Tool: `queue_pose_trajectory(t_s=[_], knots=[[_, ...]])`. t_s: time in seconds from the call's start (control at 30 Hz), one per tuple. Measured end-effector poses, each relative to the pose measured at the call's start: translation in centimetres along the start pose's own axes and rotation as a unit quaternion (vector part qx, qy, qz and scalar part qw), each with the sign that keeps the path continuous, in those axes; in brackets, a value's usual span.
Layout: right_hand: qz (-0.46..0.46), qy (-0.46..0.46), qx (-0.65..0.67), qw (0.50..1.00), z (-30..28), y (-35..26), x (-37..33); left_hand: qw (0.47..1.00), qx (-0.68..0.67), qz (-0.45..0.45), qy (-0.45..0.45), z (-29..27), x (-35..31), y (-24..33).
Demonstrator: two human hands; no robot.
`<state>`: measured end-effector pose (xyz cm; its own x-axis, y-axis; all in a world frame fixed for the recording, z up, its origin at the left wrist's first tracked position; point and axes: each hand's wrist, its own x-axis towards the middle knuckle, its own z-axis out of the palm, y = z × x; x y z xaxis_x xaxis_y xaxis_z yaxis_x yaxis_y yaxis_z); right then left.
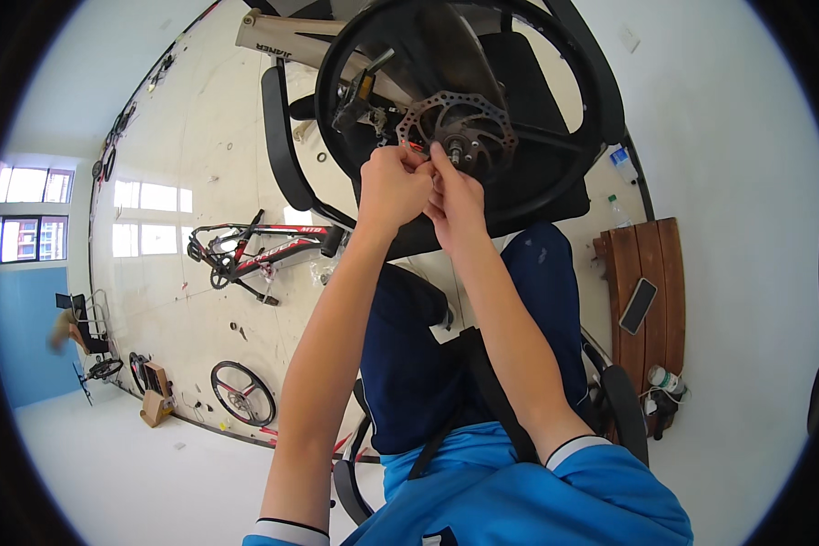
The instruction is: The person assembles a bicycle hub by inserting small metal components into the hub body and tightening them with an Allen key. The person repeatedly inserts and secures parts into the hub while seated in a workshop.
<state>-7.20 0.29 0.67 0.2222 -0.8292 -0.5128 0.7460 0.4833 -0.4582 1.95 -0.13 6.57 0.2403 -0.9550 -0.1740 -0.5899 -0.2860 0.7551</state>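
Observation:
A black bicycle wheel point(332, 62) rests on a black office chair point(530, 82) in front of me. Its metal brake disc point(500, 116) faces up, around the hub and axle point(456, 151). My left hand point(395, 189) is closed in a pinch at the disc's near left edge. Against it, beside the axle, my right hand point(455, 202) is closed too, thumb pointing up. A little red shows by the left fingertips. What the fingers hold is too small and hidden to name. Left of the disc sits a pedal point(355, 102).
A light-coloured frame point(287, 38) reaches across the chair's far left. On the floor to the left lie a black-and-red bike frame point(273, 247) and another wheel point(243, 394). At right, a wooden bench point(624, 273) bears a phone point(638, 306); bottles point(622, 164) stand behind it.

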Motion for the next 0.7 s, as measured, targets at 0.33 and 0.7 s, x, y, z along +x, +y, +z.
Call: queue_pose_trajectory(t_s=[0.33,0.7], knots=[[0.069,-0.163,-0.061,0.982,-2.8,2.3,-6.5,0.997,-0.01,-0.07,-0.021,-0.1,-0.2,1.5],[0.149,-0.256,-0.026,0.955,-1.9,1.4,-6.7,0.998,-0.016,-0.068,-0.002,1.0,0.4,0.8]])
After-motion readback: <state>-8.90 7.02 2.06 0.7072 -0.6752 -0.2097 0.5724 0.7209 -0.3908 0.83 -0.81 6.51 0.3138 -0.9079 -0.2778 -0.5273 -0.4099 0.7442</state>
